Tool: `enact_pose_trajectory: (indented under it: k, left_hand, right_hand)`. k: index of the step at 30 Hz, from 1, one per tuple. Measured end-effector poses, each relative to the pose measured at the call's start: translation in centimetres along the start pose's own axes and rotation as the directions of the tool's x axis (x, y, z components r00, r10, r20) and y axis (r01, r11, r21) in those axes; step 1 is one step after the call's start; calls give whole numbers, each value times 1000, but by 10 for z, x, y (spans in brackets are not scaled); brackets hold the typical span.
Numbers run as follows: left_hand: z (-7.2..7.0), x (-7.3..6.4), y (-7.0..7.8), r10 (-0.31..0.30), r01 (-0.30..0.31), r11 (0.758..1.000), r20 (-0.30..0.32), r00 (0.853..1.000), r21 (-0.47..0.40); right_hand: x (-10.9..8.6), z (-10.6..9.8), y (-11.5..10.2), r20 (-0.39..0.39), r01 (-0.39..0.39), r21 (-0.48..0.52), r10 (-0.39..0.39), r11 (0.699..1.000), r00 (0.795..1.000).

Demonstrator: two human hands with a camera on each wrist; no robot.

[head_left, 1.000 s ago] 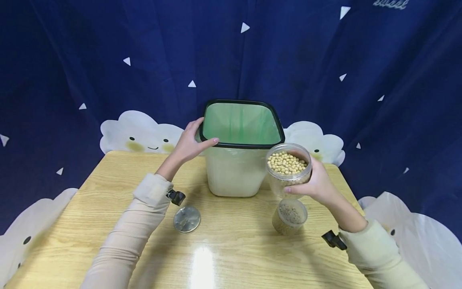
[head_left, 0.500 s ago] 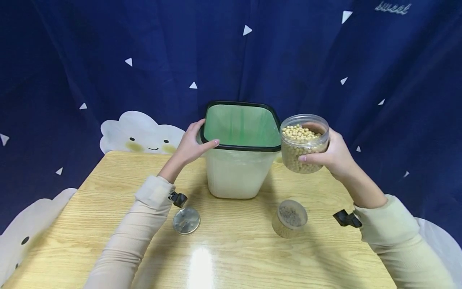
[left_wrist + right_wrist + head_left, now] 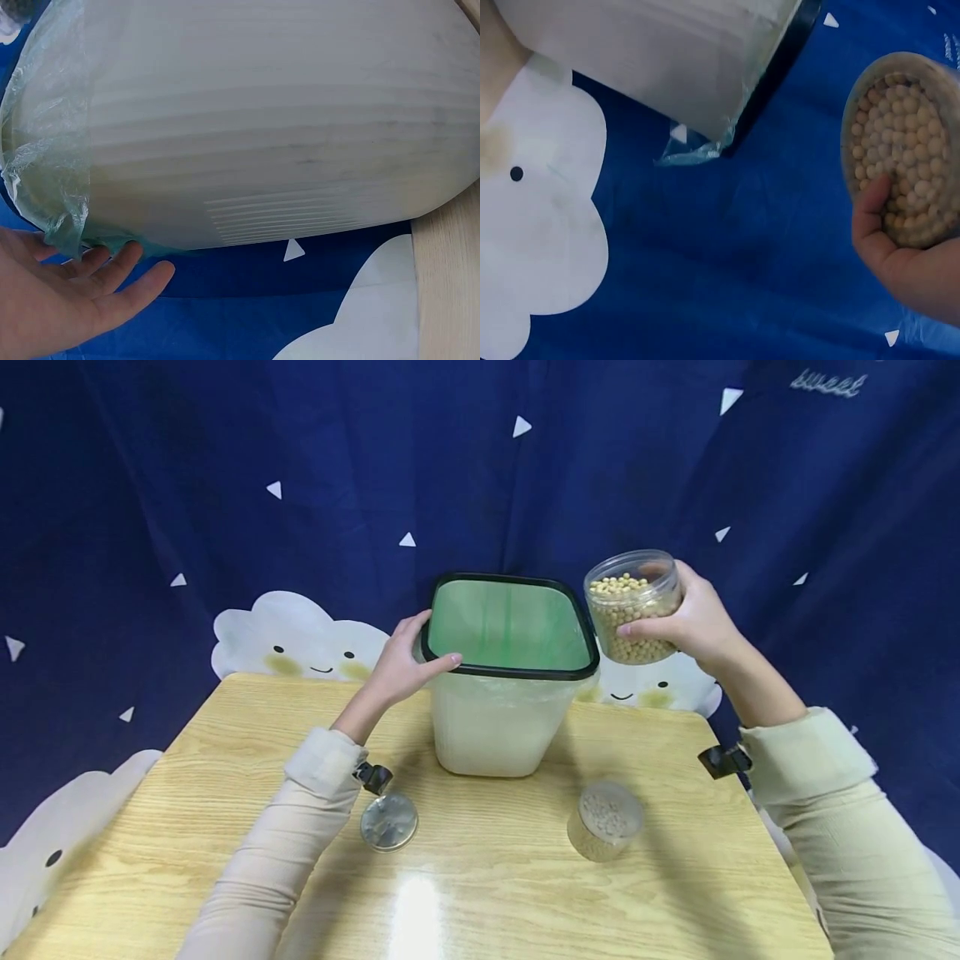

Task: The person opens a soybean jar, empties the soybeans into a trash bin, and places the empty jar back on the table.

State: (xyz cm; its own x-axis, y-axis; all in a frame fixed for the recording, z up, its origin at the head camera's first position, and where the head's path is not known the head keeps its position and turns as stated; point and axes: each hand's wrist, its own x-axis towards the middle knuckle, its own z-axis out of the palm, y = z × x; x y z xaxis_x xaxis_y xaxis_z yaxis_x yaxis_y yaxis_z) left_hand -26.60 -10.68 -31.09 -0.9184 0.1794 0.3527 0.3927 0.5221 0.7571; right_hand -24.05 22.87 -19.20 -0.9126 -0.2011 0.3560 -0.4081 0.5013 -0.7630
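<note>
A pale trash bin (image 3: 495, 727) with a black rim and a green bag liner stands near the table's far edge. My left hand (image 3: 401, 664) grips its left rim, thumb over the front edge. In the left wrist view the fingers (image 3: 124, 300) lie by the crumpled green liner. My right hand (image 3: 697, 614) holds a clear, lidless plastic jar (image 3: 609, 610) of round beige beans, slightly tilted, in the air right of the bin. The right wrist view shows the thumb across the jar's base, with beans (image 3: 915, 135) visible through it.
A smaller clear tub (image 3: 603, 827) of pale grains, its top cloudy, stands on the wooden table (image 3: 495, 893) at the right. Near my left wrist lies a round silvery lid (image 3: 388, 822). Behind hangs a dark blue curtain (image 3: 337, 460).
My right hand has raised the jar of beans from above the small tub, up and to the right, beside the bin's rim. The left hand stays on the bin.
</note>
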Motion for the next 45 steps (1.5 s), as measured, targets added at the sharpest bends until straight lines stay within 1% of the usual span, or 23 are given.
enact_pose_trajectory:
  k: [3,7,13,19,25,29,33,35,39,45]
  left_hand:
    - [2,0,0,-2,2,1000,1,1000,-2]
    - [3,0,-1,-1,1,1000,-3,1000,-5]
    - [3,-1,-1,5,-5,1000,-7,1000,-4]
    - [4,-2,0,7,-7,1000,-2,1000,-6]
    - [5,-1,0,1,-1,1000,2,1000,-16]
    - [5,-1,-1,4,-4,1000,0,1000,-18]
    - [5,-2,-3,7,-7,1000,-12,1000,-14]
    - [4,-2,-3,6,-6,1000,-14,1000,-14]
    - [4,-2,-4,8,-8,1000,-13,1000,-18]
    - [4,-1,-5,18,-19,1000,-24,1000,-25]
  right_hand:
    - [10,-2,-1,9,-29,-77,30,997,1000]
    - [21,-2,-3,21,-41,-169,45,985,999]
    - [36,0,0,40,-26,-323,41,946,998]
    - [44,5,6,100,7,-463,44,886,994]
    - [51,10,8,123,43,-569,34,821,992]
    - [56,12,5,134,68,-640,24,766,991]
    - [61,12,-1,159,103,-707,15,700,987]
    - [63,13,-3,171,117,-728,14,675,985]
    - [65,13,-6,184,133,-756,13,641,983]
    - [67,15,-7,197,150,-773,9,616,980]
